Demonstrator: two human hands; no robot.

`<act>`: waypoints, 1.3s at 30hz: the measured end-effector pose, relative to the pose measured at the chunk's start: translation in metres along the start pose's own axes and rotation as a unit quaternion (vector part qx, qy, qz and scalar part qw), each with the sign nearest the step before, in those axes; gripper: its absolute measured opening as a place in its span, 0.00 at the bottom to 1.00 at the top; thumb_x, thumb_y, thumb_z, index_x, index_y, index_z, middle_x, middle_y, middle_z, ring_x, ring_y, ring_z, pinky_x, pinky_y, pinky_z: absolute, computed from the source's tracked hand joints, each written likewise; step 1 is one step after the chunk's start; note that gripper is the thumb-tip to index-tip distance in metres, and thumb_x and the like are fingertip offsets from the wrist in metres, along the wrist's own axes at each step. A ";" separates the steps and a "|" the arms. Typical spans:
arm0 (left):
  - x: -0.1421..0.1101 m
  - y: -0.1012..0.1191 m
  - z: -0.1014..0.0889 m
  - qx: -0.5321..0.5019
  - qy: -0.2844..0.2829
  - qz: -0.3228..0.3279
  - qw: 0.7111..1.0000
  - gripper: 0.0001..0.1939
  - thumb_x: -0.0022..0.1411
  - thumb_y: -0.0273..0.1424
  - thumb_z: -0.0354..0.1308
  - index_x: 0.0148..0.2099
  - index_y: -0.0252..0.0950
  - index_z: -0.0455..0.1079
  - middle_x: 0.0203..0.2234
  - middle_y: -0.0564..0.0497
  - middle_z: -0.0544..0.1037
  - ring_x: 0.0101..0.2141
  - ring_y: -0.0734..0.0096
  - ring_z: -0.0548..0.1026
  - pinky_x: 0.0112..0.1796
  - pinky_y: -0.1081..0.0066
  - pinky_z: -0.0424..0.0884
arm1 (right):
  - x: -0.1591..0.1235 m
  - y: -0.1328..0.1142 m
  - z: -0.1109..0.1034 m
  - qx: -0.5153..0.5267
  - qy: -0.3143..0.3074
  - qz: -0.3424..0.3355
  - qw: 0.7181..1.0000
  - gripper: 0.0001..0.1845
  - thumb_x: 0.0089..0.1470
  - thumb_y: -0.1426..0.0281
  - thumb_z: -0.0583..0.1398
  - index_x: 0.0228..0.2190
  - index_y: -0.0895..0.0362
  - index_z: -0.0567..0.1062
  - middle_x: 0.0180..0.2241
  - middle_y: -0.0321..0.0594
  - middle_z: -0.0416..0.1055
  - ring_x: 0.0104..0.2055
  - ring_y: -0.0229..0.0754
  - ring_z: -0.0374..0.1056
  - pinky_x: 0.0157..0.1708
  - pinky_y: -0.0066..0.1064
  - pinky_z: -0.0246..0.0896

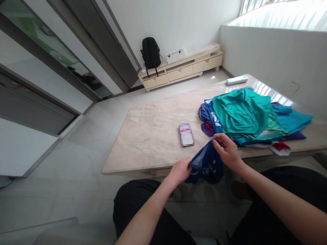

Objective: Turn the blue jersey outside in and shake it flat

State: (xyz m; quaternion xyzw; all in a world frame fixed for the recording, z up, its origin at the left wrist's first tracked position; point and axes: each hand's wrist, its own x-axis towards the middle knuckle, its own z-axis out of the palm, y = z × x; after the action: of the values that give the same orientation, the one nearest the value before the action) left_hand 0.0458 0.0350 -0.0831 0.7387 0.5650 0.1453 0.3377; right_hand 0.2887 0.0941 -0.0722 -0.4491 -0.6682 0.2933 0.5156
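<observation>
Blue cloth (204, 165) is hanging between the two hands, just past the near edge of the table (153, 132). The left hand (180, 171) is closed on its lower corner. The right hand (228, 151) is pinching the top edge with bent fingers. To do this well, the person is better off holding both edges firmly, pulling the cloth flat, and keeping it off the floor. A pile of green and blue clothes (250, 117) is sitting on the table, near the right hand. A small packet (186, 134) is lying beside the pile.
</observation>
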 end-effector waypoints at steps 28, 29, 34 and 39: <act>-0.024 0.021 -0.052 -0.367 0.006 -0.070 0.927 0.25 0.62 0.49 0.65 0.50 0.33 0.71 0.35 0.46 0.81 0.33 0.64 0.78 0.34 0.71 0.73 | 0.033 0.014 -0.027 0.163 0.043 0.148 0.974 0.17 0.55 0.54 0.67 0.36 0.53 0.76 0.22 0.31 0.69 0.21 0.35 0.60 0.19 0.26 0.52; -0.024 0.020 -0.053 -0.339 0.015 -0.056 0.939 0.26 0.60 0.48 0.67 0.52 0.34 0.71 0.37 0.46 0.82 0.34 0.63 0.79 0.35 0.70 0.73 | 0.033 0.015 -0.027 0.160 0.044 0.149 0.975 0.17 0.55 0.54 0.67 0.36 0.54 0.77 0.22 0.32 0.69 0.21 0.34 0.60 0.19 0.26 0.52; -0.025 0.012 -0.069 -0.073 0.130 -0.002 0.989 0.17 0.70 0.45 0.57 0.38 0.37 0.77 0.30 0.51 0.80 0.31 0.68 0.75 0.35 0.72 0.65 | 0.031 0.015 -0.028 0.096 0.035 0.115 0.988 0.15 0.57 0.56 0.67 0.38 0.54 0.78 0.27 0.36 0.76 0.26 0.38 0.68 0.25 0.28 0.60; -0.025 0.001 -0.077 -0.026 0.231 -0.017 0.973 0.25 0.72 0.47 0.52 0.27 0.37 0.68 0.20 0.55 0.66 0.25 0.71 0.65 0.31 0.72 0.59 | 0.028 0.014 -0.026 0.009 0.017 0.052 0.998 0.12 0.60 0.58 0.64 0.39 0.53 0.77 0.34 0.40 0.78 0.37 0.45 0.75 0.37 0.34 0.67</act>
State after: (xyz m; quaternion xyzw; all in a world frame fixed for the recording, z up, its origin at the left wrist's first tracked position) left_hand -0.0072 0.0373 -0.0221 0.6666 0.6359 0.3207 0.2200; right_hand 0.3160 0.1235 -0.0641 -0.4830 -0.6324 0.3179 0.5154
